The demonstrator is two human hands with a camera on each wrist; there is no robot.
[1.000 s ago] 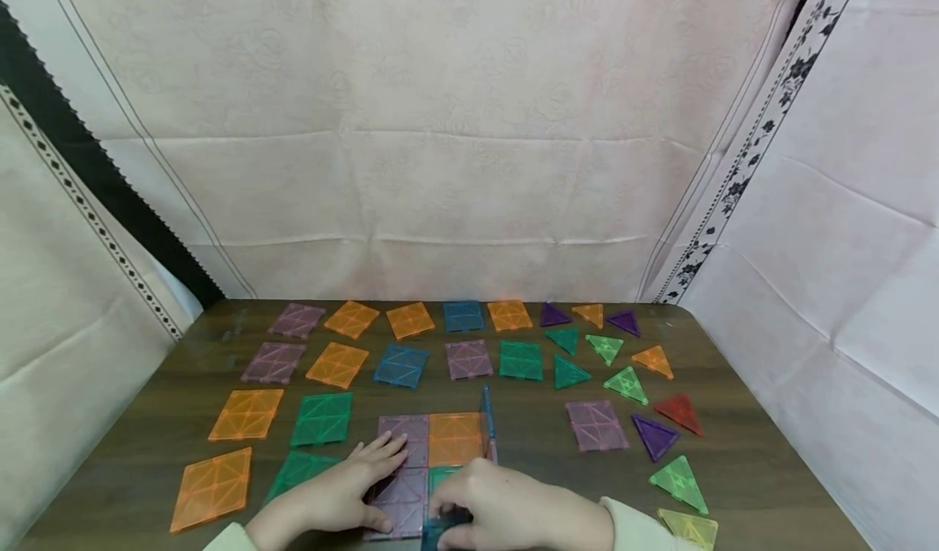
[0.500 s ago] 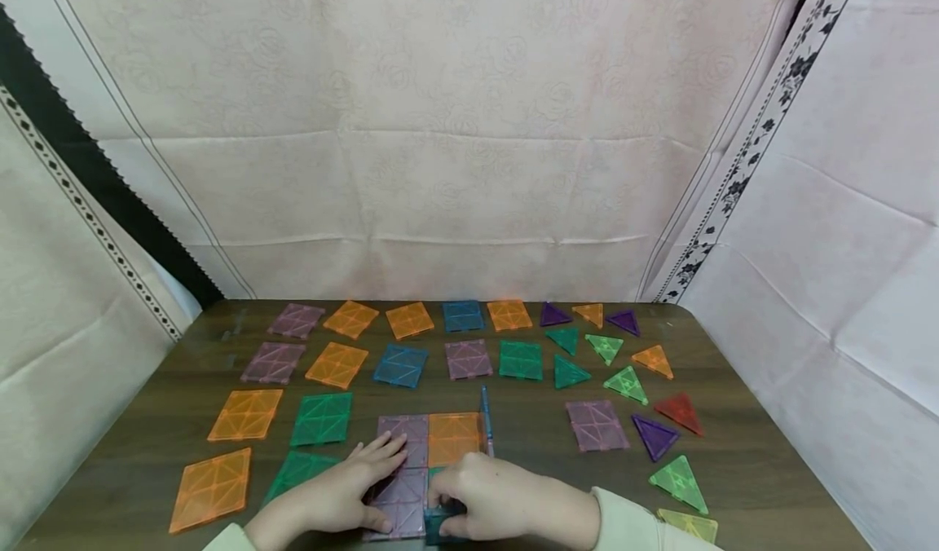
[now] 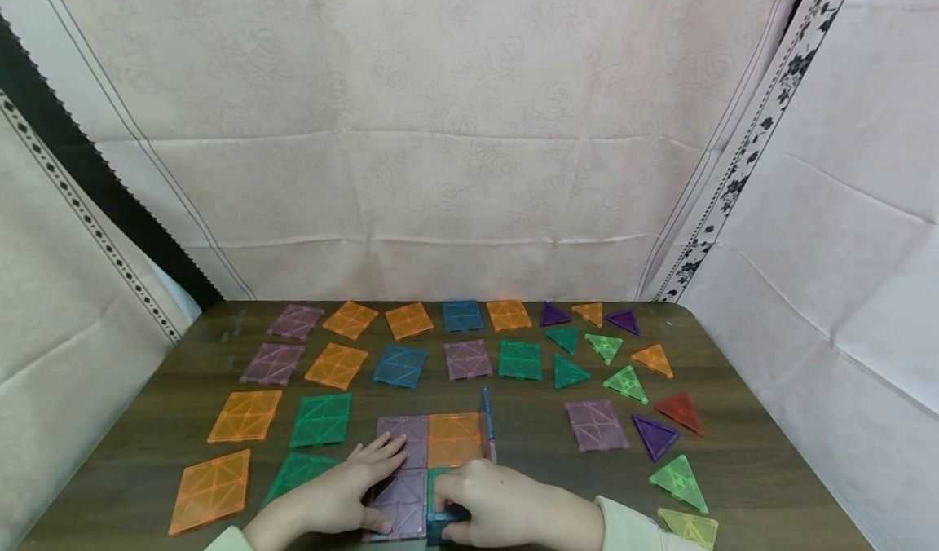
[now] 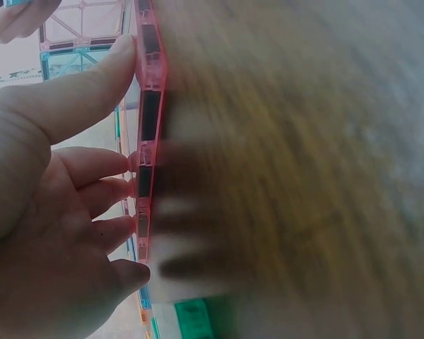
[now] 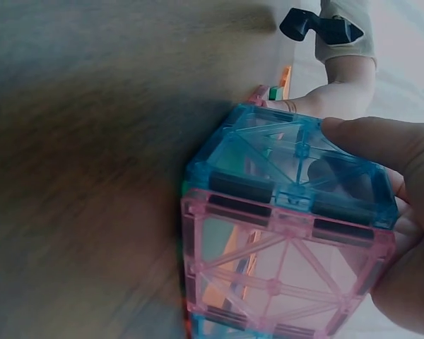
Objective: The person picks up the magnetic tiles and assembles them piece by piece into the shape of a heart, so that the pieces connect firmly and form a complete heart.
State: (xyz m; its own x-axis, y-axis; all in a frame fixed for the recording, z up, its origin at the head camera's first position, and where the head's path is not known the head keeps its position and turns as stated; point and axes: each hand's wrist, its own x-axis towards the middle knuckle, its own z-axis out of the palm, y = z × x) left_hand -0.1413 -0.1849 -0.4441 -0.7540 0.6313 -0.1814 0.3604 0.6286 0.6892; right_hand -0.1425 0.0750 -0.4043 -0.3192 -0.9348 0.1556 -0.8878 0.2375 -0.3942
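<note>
My left hand point(image 3: 345, 490) rests with spread fingers on two flat purple magnetic tiles point(image 3: 406, 498), its thumb near their front edge. Beside them lie a flat orange tile point(image 3: 455, 439) and a green tile, mostly covered by my right hand point(image 3: 506, 504). That hand pinches a blue square magnetic tile point(image 5: 302, 150) standing upright at the front of the green one, thumb on its outer face. In the right wrist view, an upright pink tile point(image 5: 273, 286) meets the blue tile at a corner. Farther back along that side stands another blue tile point(image 3: 487, 416).
Loose square tiles, such as an orange one point(image 3: 210, 491) and a green one point(image 3: 323, 419), lie left and behind. Several triangles, including a red one point(image 3: 679, 413), lie at right, with a purple square point(image 3: 597, 425) nearer. A white cloth point(image 3: 469, 168) hangs behind the table.
My right hand has shifted slightly right with the blue tile, bringing it to the green tile's front edge. The upright tiles at right wobbled a little. My left hand stays in place.
</note>
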